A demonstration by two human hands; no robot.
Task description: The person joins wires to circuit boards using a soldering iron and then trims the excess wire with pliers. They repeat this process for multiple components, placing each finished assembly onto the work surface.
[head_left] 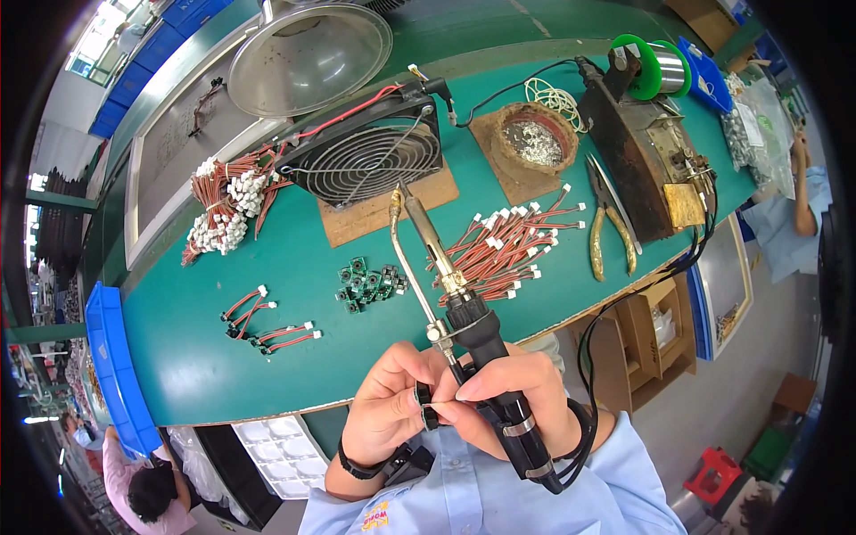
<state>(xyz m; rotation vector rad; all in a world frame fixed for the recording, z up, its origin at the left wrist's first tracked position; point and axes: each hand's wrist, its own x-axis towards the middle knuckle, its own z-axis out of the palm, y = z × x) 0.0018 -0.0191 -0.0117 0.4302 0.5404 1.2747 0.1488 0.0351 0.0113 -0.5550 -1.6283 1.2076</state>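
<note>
My left hand is closed in a pinch on a small dark circuit board held near my chest. In my right hand is a soldering iron with a black handle and a thin metal feed tube beside its barrel. The iron's tip points away from me, over the bench. My right thumb and fingertips also come close to the board; whether they pinch a wire there I cannot tell. Beyond my hands lie a cluster of small green circuit boards and a pile of red-and-black wire leads with white connectors.
Several wired boards lie at left, near a blue bin. A fan, bundled leads and a crusted pot stand farther back. Pliers, a dark metal box and a solder spool are at right.
</note>
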